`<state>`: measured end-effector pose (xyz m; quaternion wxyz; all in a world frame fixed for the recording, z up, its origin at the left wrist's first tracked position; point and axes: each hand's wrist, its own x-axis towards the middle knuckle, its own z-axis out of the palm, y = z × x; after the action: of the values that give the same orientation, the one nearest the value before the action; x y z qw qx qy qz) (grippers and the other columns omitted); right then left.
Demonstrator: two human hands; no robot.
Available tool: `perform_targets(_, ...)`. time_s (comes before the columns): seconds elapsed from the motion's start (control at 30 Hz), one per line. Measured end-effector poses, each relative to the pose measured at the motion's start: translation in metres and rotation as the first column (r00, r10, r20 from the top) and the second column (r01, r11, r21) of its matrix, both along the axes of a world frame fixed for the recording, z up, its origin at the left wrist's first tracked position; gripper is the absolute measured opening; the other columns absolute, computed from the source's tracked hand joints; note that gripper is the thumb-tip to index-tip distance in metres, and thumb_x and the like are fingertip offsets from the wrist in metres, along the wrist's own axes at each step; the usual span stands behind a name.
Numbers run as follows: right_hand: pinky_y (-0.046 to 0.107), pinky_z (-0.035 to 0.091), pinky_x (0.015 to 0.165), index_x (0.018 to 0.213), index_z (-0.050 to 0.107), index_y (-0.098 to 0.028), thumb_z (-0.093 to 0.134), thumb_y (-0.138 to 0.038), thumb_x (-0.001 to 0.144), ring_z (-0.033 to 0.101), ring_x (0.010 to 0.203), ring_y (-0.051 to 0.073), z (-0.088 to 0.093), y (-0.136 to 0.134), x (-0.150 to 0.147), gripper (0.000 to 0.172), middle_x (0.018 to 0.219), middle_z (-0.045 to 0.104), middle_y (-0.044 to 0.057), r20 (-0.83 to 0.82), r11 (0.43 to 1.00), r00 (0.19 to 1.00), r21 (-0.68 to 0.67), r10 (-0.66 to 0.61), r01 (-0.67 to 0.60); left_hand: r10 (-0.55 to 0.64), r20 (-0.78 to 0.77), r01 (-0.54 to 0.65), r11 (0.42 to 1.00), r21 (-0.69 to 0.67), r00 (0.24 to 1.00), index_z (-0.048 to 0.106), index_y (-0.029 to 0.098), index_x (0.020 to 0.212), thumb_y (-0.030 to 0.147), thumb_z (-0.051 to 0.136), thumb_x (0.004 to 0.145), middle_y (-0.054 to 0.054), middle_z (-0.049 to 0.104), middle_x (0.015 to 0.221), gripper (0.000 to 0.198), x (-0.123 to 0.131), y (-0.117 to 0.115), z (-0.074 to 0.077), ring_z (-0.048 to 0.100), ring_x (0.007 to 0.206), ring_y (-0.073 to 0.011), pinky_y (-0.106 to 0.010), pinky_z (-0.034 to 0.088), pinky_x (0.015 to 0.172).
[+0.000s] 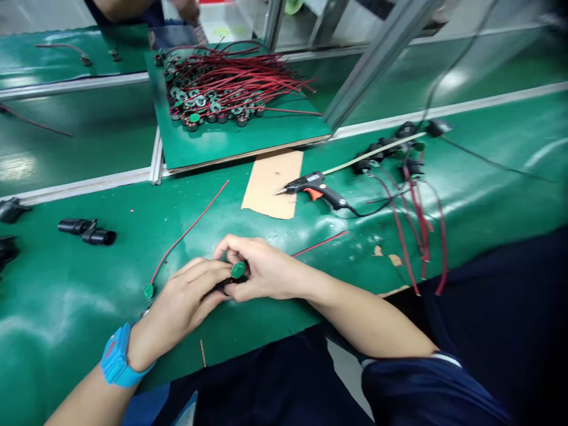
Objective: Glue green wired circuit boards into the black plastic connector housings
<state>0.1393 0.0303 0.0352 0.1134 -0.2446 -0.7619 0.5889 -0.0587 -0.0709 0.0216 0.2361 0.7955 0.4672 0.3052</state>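
Observation:
My left hand point(190, 296), with a blue band on the wrist, and my right hand point(257, 269) meet over the green mat. Between their fingers is a small part with a round green disc point(238, 270) on top and something black below it. Both hands are closed on this part; most of its body is hidden by the fingers. A red wire point(322, 243) comes out from behind my right hand; I cannot tell whether it joins the held part. Just left of my left hand lies another green disc piece point(148, 291) with its own red wire.
A hot glue gun point(315, 186) lies partly on a cardboard piece point(270, 183). Behind, a raised green board point(239, 141) bears many wired ring parts point(208, 100). Black housings point(98, 234) lie left, wired black parts point(412, 168) right. Another person's hand point(187, 10) shows at the top.

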Motion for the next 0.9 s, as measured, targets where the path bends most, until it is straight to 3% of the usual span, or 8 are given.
perform_targets(0.17,0.019,0.04,0.056,0.117,0.067,-0.02,0.081,-0.036,0.083,0.055,0.057,0.008,0.018,0.005,0.016,0.04,0.068,0.059,-0.008,0.026,1.0,1.0,0.024,0.014,-0.015,0.23,0.037,-0.231,0.973,0.013,0.972,0.049,0.024,0.125,0.058,0.071,0.088,-0.005,0.08,0.1,0.056,-0.006,-0.004,-0.01,0.081,0.09,-0.0237,-0.029,0.067,0.076)
perform_targets(0.27,0.021,0.041,0.059,0.11,0.07,-0.019,0.079,-0.042,0.086,0.063,0.065,0.011,0.033,-0.008,0.022,0.035,0.076,0.069,-0.003,0.08,0.967,0.996,0.255,-0.026,0.005,0.265,0.019,-0.266,0.956,0.124,0.964,0.049,0.023,0.124,0.059,0.071,0.087,-0.006,0.08,0.1,0.056,-0.007,-0.01,-0.019,0.082,0.086,-0.0243,-0.029,0.068,0.072)
perform_targets(0.4,0.026,0.041,0.06,0.107,0.066,-0.018,0.071,-0.041,0.089,0.069,0.076,0.019,0.051,-0.038,0.033,0.03,0.091,0.075,0.005,0.229,0.814,0.969,0.578,-0.089,-0.062,0.245,0.029,-0.243,0.932,0.268,0.969,0.051,0.022,0.128,0.056,0.065,0.093,-0.008,0.081,0.102,0.05,0.002,-0.013,-0.02,0.081,0.087,-0.0237,-0.031,0.068,0.077)
perform_targets(0.5,0.029,0.037,0.056,0.104,0.064,-0.018,0.063,-0.03,0.091,0.069,0.076,0.021,0.065,-0.046,0.054,0.018,0.092,0.073,0.006,0.333,0.643,0.885,0.764,-0.324,-0.052,0.189,-0.024,-0.176,0.948,0.266,0.982,0.049,0.02,0.136,0.06,0.065,0.091,-0.012,0.079,0.111,0.063,0.008,-0.009,-0.017,0.08,0.097,-0.0258,-0.034,0.067,0.084)
perform_targets(0.57,0.029,0.038,0.059,0.108,0.064,-0.018,0.058,-0.024,0.092,0.071,0.081,0.022,0.075,-0.034,0.077,0.018,0.099,0.073,0.009,0.365,0.532,0.732,0.847,-0.575,-0.005,0.118,-0.077,-0.093,0.957,0.274,0.99,0.053,0.022,0.135,0.06,0.066,0.09,-0.01,0.08,0.111,0.061,0.009,-0.006,-0.015,0.08,0.097,-0.0251,-0.032,0.066,0.085)
perform_targets(0.7,0.036,0.047,0.074,0.123,0.06,-0.016,0.057,-0.027,0.096,0.072,0.096,0.031,0.088,0.034,0.141,0.029,0.12,0.07,0.017,0.421,0.434,0.116,0.891,-0.899,0.132,-0.015,-0.134,0.054,0.954,0.295,0.991,0.06,0.023,0.129,0.055,0.064,0.094,-0.006,0.08,0.104,0.048,0.013,-0.002,-0.013,0.079,0.091,-0.0213,-0.026,0.065,0.081)
perform_targets(0.83,0.047,0.052,0.089,0.128,0.057,0.0,0.062,-0.025,0.096,0.067,0.111,0.039,0.082,0.107,0.21,0.04,0.117,0.068,0.028,0.426,0.384,-0.117,0.883,-0.897,0.268,-0.044,-0.139,0.084,0.952,0.294,0.989,0.063,0.024,0.127,0.054,0.059,0.097,-0.005,0.081,0.101,0.042,0.018,0.0,-0.008,0.079,0.086,-0.0188,-0.021,0.064,0.078)
perform_targets(0.9,0.047,0.055,0.092,0.132,0.058,-0.007,0.063,-0.031,0.099,0.066,0.112,0.031,0.075,0.127,0.234,0.041,0.125,0.065,0.021,0.43,0.364,-0.145,0.869,-0.891,0.335,-0.054,-0.159,0.098,0.955,0.28,0.986,0.063,0.024,0.127,0.052,0.059,0.098,-0.004,0.081,0.101,0.041,0.019,0.002,-0.01,0.079,0.087,-0.0183,-0.02,0.063,0.079)
